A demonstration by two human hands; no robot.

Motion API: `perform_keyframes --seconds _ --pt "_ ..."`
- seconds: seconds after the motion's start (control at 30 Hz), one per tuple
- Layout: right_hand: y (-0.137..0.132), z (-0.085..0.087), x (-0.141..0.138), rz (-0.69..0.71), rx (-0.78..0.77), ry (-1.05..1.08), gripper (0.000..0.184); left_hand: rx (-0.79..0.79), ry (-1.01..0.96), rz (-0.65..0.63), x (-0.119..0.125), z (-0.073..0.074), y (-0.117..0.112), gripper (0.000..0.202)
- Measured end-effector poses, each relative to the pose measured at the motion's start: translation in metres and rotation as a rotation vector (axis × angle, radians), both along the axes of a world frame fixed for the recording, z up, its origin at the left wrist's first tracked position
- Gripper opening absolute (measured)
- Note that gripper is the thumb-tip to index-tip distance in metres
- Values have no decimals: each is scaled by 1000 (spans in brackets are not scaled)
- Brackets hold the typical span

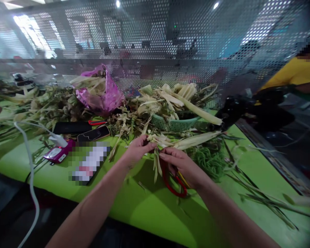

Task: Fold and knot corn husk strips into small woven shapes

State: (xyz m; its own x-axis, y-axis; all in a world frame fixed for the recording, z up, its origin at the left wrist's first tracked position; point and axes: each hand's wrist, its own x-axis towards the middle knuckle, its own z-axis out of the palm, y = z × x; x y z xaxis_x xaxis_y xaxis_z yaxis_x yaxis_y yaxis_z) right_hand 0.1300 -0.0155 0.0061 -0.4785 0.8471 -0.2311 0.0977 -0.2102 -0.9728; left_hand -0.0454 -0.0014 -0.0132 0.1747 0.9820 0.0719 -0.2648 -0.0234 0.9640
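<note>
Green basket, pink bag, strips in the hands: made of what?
Green basket: looks like moulded plastic, matte, with a regular lattice of holes. Pink bag: thin plastic film, glossy, crumpled. Strips pinched by left hand and right hand: plant leaf, probably dried palm or similar, pale, fibrous, matte.

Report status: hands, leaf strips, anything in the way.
Left hand and right hand both pinching pale leaf strips over green table. Red-handled scissors under right hand. Green basket of leaves close behind.
</note>
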Motion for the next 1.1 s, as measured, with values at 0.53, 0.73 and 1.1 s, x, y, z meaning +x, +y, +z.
perform_keyframes --seconds 0.53,0.73,1.1 --pt "8 -5 3 -211 147 -59 17 -89 -52 -90 -2 1 1 39" --pt "9 -5 8 -182 424 -204 14 -113 -61 -18 -1 7 -1 41" --pt "7 -16 4 -52 368 -222 16 -30 -39 -25 6 -2 -1 38"
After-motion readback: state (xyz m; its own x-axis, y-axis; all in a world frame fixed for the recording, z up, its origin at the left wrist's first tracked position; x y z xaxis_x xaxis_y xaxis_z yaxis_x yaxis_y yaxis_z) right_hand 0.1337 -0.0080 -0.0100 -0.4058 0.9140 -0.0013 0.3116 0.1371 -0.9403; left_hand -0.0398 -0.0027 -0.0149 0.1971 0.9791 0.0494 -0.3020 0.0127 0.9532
